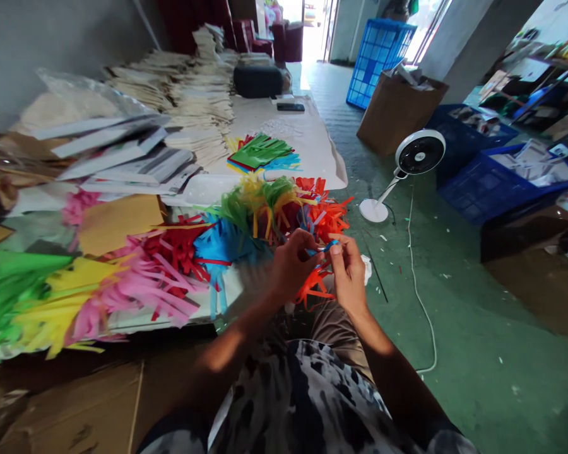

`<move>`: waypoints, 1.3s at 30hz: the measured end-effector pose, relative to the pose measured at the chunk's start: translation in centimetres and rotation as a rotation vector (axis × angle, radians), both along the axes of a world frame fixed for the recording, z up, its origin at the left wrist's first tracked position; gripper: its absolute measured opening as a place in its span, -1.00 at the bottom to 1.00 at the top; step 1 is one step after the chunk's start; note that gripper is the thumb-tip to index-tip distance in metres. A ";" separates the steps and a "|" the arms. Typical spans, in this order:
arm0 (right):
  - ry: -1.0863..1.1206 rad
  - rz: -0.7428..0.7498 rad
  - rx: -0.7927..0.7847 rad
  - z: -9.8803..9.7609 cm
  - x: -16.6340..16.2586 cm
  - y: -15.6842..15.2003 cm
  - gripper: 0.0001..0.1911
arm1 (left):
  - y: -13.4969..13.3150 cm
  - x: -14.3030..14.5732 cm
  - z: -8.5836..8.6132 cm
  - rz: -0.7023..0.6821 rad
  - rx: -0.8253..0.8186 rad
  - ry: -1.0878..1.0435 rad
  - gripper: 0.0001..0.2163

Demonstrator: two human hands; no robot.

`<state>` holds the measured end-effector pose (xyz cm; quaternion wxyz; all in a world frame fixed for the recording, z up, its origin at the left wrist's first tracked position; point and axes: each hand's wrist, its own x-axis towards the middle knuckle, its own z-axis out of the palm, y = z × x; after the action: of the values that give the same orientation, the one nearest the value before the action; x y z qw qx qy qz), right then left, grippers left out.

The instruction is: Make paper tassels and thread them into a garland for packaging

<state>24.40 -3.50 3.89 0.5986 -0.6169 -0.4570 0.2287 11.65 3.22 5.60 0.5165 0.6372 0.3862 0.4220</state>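
Observation:
A small strip of blue tissue paper [329, 246] is pinched between my two hands at the table's near right corner. My left hand [294, 261] has its fingers closed at the strip's left side. Thumb and fingers of my right hand [349, 271] press together on its right end. Around and behind them lies a garland of fringed paper tassels, with orange-red fringe [329, 214] beside my right hand and yellow and green fringe [260, 195] beyond. Blue fringe [222, 243] lies left of my left hand, followed by red and pink fringe [142, 277].
Stacked fringed sheets [265, 151] lie farther back on the table [312, 135], near a phone [290, 107] and a black case [258, 82]. White paper stacks [137, 157] stand left. A fan [420, 152], its cord, a cardboard box [400, 110] and blue crates [506, 183] stand on the right floor.

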 end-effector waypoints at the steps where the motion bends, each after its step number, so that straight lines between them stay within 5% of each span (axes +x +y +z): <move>1: -0.011 0.023 -0.007 -0.1 0.2 -0.1 -0.71 | -0.1 -0.1 0.1 0.009 0.046 0.053 -0.78; 10: -0.208 0.143 -0.020 0.6 2.6 -0.5 -0.86 | -0.1 -0.4 0.9 -0.045 0.388 0.368 -0.79; 17: -0.456 0.152 0.064 1.4 3.4 -0.9 -0.87 | 0.3 -0.4 1.1 -0.128 0.467 0.455 -0.72; 23: -0.195 0.176 0.054 0.8 2.7 -0.7 -0.87 | 0.5 -0.3 1.3 -0.150 0.493 0.454 -0.70; 29: 0.104 0.164 0.057 0.7 3.2 0.0 -0.80 | 1.1 0.4 -0.1 -0.220 0.497 0.341 -0.89; 34: 0.060 0.154 0.066 1.1 4.4 -0.1 -0.78 | 1.3 0.8 -1.8 -0.334 0.524 0.393 -0.81; 39: 0.124 0.116 0.064 1.0 3.9 -0.2 -0.77 | 1.1 0.2 -1.6 -0.383 0.530 0.442 -0.85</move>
<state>28.34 -3.72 4.88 0.6308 -0.5546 -0.4611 0.2863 11.86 4.30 3.96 0.3078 0.8846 0.2397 0.2557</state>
